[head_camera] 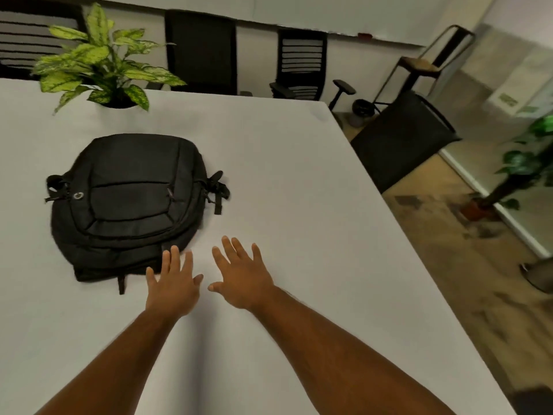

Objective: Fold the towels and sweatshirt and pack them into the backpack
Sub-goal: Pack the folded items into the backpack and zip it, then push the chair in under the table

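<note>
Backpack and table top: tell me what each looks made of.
Backpack: looks like black woven synthetic fabric, probably nylon or polyester, matte. Signs: stitched seams, zip lines, webbing straps, and soft sagging edges. A small pale ring on its left side could be metal or plastic; too small to tell.

Table top: smooth, matte white, with no grain or weave showing. It may be laminate or painted board, but this stays open.

White table (269, 175); potted plant (101, 64) at its far left edge. Black office chairs (299, 64) along wall, metal stool (425, 64) far right, second plant (526, 163) on floor.
</note>
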Action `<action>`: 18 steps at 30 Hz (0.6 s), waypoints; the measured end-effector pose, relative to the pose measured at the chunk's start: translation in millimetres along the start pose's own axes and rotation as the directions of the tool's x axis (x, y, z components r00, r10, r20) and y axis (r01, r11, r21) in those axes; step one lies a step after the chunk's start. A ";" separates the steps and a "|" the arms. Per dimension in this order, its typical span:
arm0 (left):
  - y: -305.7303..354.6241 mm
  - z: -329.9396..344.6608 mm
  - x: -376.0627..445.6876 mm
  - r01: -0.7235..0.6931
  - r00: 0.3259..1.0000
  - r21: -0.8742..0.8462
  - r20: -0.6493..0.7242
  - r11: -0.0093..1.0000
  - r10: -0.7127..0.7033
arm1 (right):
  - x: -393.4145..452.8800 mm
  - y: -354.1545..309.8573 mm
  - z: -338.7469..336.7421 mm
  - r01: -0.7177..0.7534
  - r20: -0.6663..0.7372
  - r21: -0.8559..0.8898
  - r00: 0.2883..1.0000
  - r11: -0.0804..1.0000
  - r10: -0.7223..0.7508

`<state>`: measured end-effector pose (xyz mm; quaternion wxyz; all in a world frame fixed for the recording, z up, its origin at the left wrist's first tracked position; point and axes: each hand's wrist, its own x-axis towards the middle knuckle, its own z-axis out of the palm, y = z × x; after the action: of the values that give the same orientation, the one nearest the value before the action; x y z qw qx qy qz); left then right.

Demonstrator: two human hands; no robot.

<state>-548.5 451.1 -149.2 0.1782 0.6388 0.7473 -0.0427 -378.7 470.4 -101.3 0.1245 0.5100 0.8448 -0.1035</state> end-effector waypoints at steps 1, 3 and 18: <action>8.7 -0.1 -8.5 -0.023 1.000 0.007 -0.014 1.000 0.023 | -15.7 5.1 -0.1 -0.020 -0.003 0.004 1.000 1.000 0.020; 27.4 -2.5 -25.2 -0.072 0.997 0.035 -0.030 0.997 0.073 | -46.3 15.8 0.7 -0.067 -0.009 0.016 0.998 0.998 0.068; 136.7 25.7 -112.8 -0.417 0.909 0.078 0.036 0.905 0.416 | -213.9 63.5 24.7 -0.417 0.000 0.161 0.907 0.895 0.422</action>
<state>-396.9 362.4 -114.6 0.1630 0.7900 0.5896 -0.0408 -223.7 313.3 -60.2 0.0888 0.6898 0.7063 -0.1316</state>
